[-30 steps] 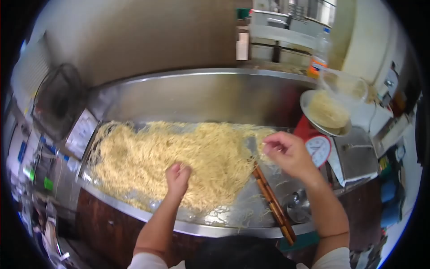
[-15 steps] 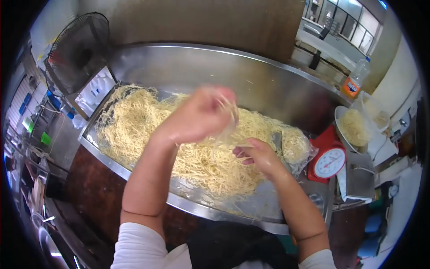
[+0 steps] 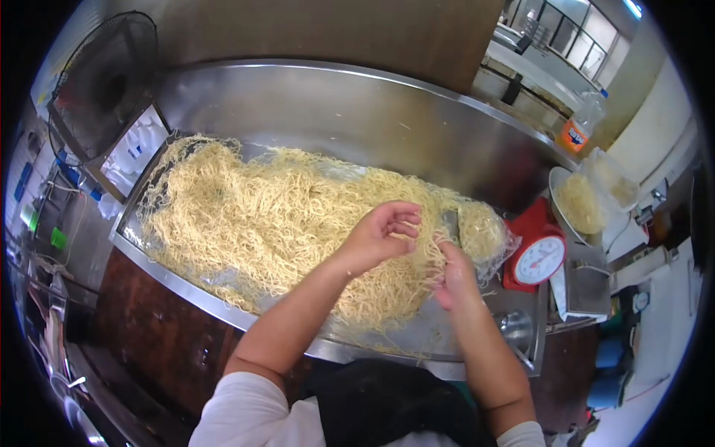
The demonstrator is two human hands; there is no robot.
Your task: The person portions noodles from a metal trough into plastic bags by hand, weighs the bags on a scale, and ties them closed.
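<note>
A long heap of pale yellow noodles [image 3: 253,216] lies spread over a stainless steel table [image 3: 439,339]. My left hand [image 3: 381,237] is above the heap's right part, fingers loosely curled and thumb apart, with no noodles visible in it. Just to its right, my right hand [image 3: 458,276] has its fingers bent around a bunch of noodles [image 3: 430,257]; part of its grip is hidden. Beside it, a clear plastic bag of noodles [image 3: 482,232] sits at the right end of the heap.
A red dial scale [image 3: 538,257] stands to the right, with a bowl of noodles [image 3: 577,203] behind it. An orange-labelled bottle [image 3: 579,130] is at the back right. Near the table's front right corner is a metal container [image 3: 515,329]. A fan [image 3: 104,86] stands at the left.
My left hand has come down and to the right from a raised spot where strands hung from it. My right hand, earlier open, now has noodles at its fingers. The view has shifted slightly.
</note>
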